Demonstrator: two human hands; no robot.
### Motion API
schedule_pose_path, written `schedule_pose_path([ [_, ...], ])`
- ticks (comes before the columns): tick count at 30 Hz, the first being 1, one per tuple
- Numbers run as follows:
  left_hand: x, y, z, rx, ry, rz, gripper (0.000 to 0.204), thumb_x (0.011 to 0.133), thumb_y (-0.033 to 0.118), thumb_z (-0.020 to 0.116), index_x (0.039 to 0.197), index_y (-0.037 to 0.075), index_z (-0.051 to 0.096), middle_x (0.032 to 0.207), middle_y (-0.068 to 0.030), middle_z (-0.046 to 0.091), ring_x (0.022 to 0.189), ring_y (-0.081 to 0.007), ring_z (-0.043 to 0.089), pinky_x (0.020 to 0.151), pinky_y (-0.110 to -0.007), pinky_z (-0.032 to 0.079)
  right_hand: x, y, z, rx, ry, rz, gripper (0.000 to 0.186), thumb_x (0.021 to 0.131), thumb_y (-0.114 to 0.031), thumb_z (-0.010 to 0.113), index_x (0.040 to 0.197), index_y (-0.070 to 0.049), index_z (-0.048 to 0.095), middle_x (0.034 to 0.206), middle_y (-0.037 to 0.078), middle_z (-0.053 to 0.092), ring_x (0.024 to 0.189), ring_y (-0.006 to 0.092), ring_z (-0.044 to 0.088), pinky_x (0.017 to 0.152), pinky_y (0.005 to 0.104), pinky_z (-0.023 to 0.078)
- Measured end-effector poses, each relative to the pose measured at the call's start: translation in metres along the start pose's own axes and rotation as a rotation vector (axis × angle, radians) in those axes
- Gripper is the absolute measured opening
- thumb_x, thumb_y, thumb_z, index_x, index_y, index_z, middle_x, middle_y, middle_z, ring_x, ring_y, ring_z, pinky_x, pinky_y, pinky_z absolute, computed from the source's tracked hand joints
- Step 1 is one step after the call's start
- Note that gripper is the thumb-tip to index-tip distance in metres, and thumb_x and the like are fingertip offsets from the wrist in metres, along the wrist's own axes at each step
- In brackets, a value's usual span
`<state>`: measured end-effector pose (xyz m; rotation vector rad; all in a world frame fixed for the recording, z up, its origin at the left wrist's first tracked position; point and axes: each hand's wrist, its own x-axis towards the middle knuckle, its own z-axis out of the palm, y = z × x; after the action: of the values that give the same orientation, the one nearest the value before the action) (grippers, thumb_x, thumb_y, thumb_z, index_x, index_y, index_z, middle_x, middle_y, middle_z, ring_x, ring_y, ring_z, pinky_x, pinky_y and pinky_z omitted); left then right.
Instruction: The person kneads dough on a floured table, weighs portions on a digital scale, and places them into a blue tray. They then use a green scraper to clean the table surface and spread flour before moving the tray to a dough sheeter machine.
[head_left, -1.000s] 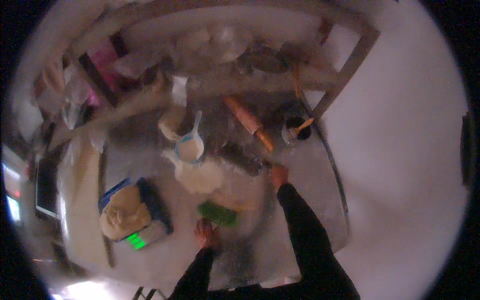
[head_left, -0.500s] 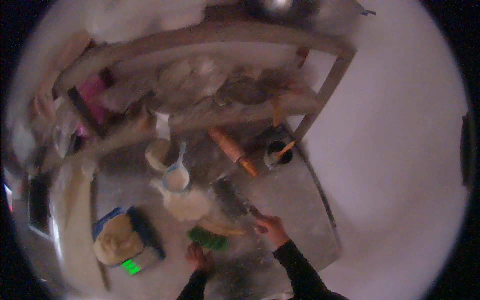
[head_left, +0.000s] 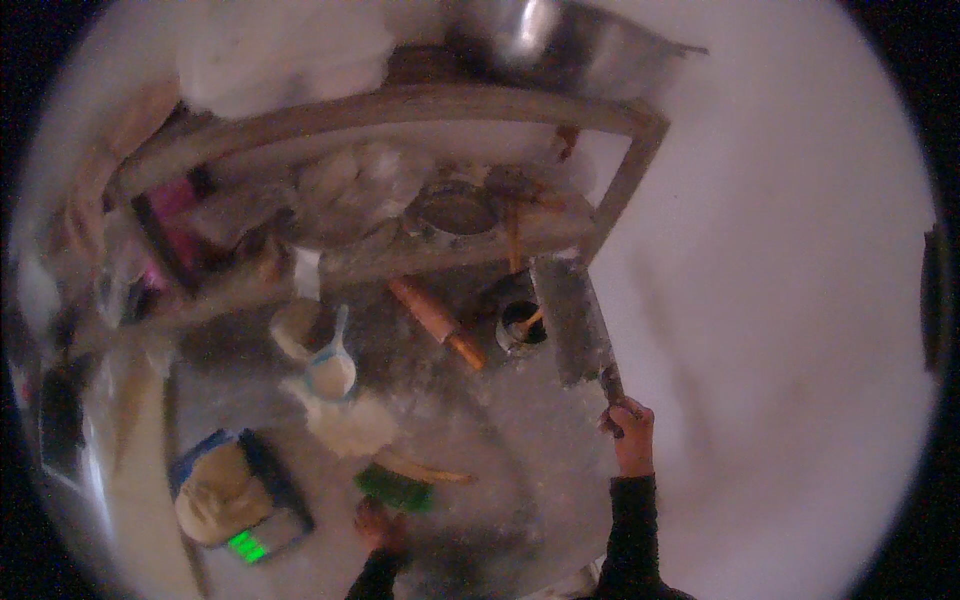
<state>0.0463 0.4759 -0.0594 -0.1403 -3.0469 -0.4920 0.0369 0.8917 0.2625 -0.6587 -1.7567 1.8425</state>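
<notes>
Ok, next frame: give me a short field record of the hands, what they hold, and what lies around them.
right hand: grips the handle of a broad flat metal blade, raised over the table
left hand: at the green brush
table: floured
near the brush: dough lump, blue scoop
further back: rolling pin, dark cup
left side: scale with green display

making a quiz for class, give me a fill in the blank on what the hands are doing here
1. The right hand grips the handle of a wide flat metal ____.
2. The left hand rests beside a brush with ____ bristles.
3. A wooden ____ pin lies on the floury table.

Missing words: blade; green; rolling
</notes>
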Motion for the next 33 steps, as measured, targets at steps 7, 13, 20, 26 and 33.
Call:
schedule_pose_path([
  [7,0.004,0.001,0.010,-0.031,-0.158,-0.088,0.075,0.074,0.048,0.059,0.131,0.005,0.037,0.139,-0.0162,0.031,0.130,-0.0341,0.025,0.103,-0.052,0.020,-0.015,0.016,0.016,-0.379,-0.088,-0.104,0.023,0.075,-0.015,0.061,0.089,0.003,0.062,0.068,0.007,0.062,0.058,0.0147,0.058,0.057,0.0277,0.049],
  [13,0.007,-0.013,0.025,0.004,-0.091,-0.082,0.074,0.075,0.049,0.058,0.131,0.007,0.037,0.138,-0.0138,0.033,0.127,-0.0348,0.028,0.102,-0.051,0.022,0.001,-0.003,0.046,-0.331,-0.155,-0.138,0.022,0.078,-0.019,0.058,0.083,0.002,0.061,0.066,0.005,0.059,0.057,0.0127,0.056,0.056,0.0272,0.048],
  [20,0.001,-0.001,0.016,0.024,-0.132,-0.022,0.072,0.077,0.045,0.058,0.134,0.009,0.034,0.138,-0.0149,0.033,0.130,-0.0327,0.026,0.102,-0.049,0.024,0.065,-0.022,0.047,-0.334,-0.029,-0.327,0.026,0.084,-0.022,0.056,0.088,0.003,0.057,0.080,0.009,0.060,0.074,0.0150,0.057,0.066,0.0314,0.046],
  [26,0.005,0.015,-0.012,-0.079,-0.333,-0.191,0.071,0.076,0.051,0.057,0.131,0.010,0.038,0.143,-0.0139,0.023,0.133,-0.0345,0.018,0.106,-0.054,0.015,0.195,0.011,0.089,-0.661,0.009,-0.842,0.027,0.085,-0.017,0.058,0.104,0.002,0.054,0.085,0.014,0.059,0.077,0.0215,0.057,0.075,0.0331,0.046],
  [33,-0.007,0.003,0.010,0.051,-0.198,-0.011,0.073,0.081,0.049,0.050,0.137,0.007,0.028,0.145,-0.0117,0.021,0.134,-0.0303,0.018,0.107,-0.048,0.016,0.297,0.062,0.104,-0.070,-0.239,-0.311,0.032,0.087,-0.023,0.056,0.107,0.001,0.052,0.097,0.011,0.060,0.082,0.0208,0.058,0.077,0.0341,0.047],
])
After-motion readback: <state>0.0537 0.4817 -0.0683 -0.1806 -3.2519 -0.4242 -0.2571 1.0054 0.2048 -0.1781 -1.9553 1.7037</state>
